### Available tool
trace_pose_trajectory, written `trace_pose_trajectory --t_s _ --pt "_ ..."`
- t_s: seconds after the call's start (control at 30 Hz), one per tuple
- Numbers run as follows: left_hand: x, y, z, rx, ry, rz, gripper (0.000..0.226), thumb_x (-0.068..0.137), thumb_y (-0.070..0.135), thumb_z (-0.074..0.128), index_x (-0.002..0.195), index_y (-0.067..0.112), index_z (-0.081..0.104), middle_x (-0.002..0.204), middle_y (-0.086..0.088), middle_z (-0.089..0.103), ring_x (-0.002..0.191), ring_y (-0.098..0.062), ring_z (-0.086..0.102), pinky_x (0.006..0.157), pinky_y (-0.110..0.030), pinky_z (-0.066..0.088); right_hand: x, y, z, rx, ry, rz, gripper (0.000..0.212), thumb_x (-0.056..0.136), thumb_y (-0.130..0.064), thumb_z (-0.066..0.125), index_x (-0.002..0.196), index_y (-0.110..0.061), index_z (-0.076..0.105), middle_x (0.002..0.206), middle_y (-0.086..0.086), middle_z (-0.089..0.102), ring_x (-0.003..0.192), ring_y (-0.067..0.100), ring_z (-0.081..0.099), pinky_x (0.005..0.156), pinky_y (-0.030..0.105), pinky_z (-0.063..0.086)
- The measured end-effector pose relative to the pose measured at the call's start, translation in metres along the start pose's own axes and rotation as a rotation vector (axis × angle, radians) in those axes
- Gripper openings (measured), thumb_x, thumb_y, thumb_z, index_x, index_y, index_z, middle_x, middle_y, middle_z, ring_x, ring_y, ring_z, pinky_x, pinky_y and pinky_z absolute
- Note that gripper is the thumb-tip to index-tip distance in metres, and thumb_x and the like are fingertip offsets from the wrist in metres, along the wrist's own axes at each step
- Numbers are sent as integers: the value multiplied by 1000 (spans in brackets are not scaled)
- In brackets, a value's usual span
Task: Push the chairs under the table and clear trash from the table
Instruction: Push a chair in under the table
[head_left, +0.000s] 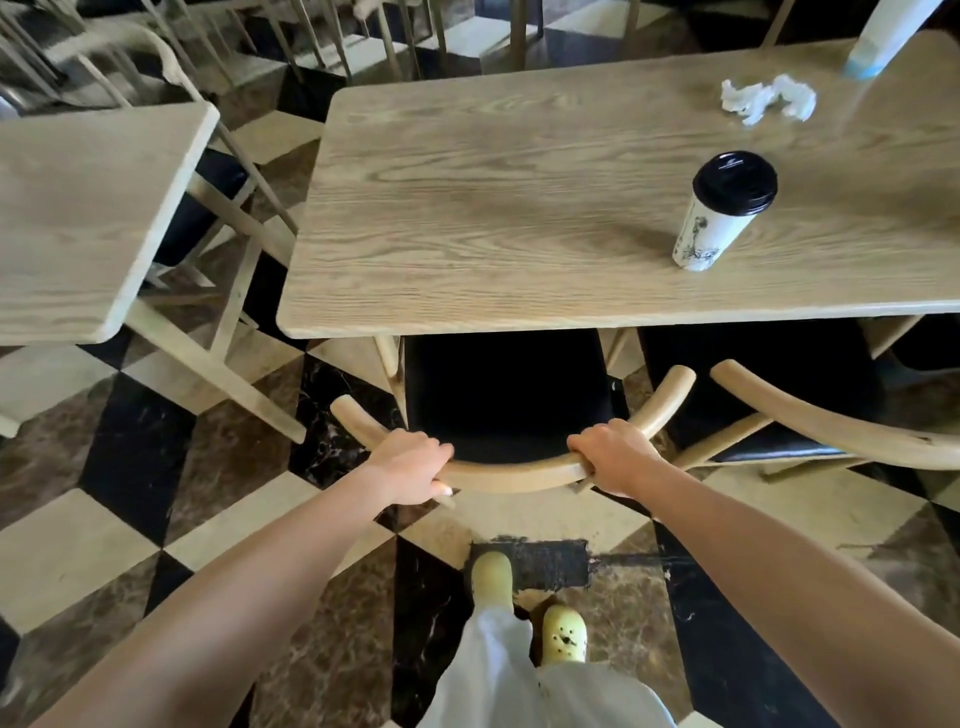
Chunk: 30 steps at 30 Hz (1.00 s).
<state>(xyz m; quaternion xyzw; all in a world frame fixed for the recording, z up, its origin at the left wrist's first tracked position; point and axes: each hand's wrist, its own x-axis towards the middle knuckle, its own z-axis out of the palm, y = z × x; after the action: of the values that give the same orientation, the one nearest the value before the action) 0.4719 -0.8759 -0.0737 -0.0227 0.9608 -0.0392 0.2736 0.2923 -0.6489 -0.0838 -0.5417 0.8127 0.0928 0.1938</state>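
You are standing at a light wooden table (493, 208) and looking down over your two bare arms. Your left hand (410, 465) is gripping the curved wooden backrest (511, 475) of a chair, fingers curled over the top of the rail and thumb tucked beneath it. Your right hand (610, 457) is holding the same rail farther along, fingers wrapped over its top edge. The chair's black seat (504, 395) is lying between your hands and the table, with its far part sitting under the tabletop's near edge and the backrest standing out toward you.

Just to the right, a second chair (831, 421) of the same kind is sitting with its black seat partly under the table and its curved rail pointing outward.

On the right side of the tabletop, a tall white paper cup (719, 218) with dark printed drawings is standing upright. A black lid (735, 182) is covering it, so what is inside is not showing. Farther back, well apart from the cup, a crumpled white napkin (763, 98) is lying on the wood. At the far right corner, a pale object with a blue band (878, 47) is running out of view, and what it is cannot be told.

A neighbouring table (88, 208) is standing to your left. Your yellow shoes (563, 634) are resting on a checkered floor (130, 441) of cream, black and brown marble tiles.
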Motion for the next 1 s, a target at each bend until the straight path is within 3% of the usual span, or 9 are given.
trace_pose_trajectory --t_s 0.17,0.37,0.57,0.8,1.0 --pt "8 -18 1 -66 -5 -20 41 89 46 55 119 18 51 109 -2 65 106 -25 60 94 -41 44 17 -6 2 38 -9 17 19 85 -12 54 101 -21 56 99 1 66 96 24 62 82 32 40" --pt "7 -43 3 -120 -3 -30 48 90 46 56 131 23 46 123 1 61 120 -20 52 111 -38 27 32 -17 1 82 -7 -9 18 86 -11 51 101 -18 53 97 3 65 95 25 61 82 33 38" --pt "7 -42 10 -142 -8 3 50 90 43 56 135 23 45 129 1 58 125 -20 47 115 -39 19 30 -10 6 60 -8 -105 23 89 -14 49 112 -18 47 98 2 61 95 23 59 77 30 32" --pt "11 -38 14 -204 -21 -21 53 90 36 59 138 26 39 126 1 57 125 -23 45 117 -47 11 37 -1 -4 -92 -162 -203 45 91 -27 59 131 -16 41 118 4 59 109 23 59 89 35 46" --pt "18 -41 9 -319 -119 -63 46 86 39 62 129 25 51 122 1 60 121 -24 48 113 -45 20 29 -10 -1 -22 -67 -82 28 90 -22 52 118 -20 47 110 0 62 103 22 59 90 35 39"
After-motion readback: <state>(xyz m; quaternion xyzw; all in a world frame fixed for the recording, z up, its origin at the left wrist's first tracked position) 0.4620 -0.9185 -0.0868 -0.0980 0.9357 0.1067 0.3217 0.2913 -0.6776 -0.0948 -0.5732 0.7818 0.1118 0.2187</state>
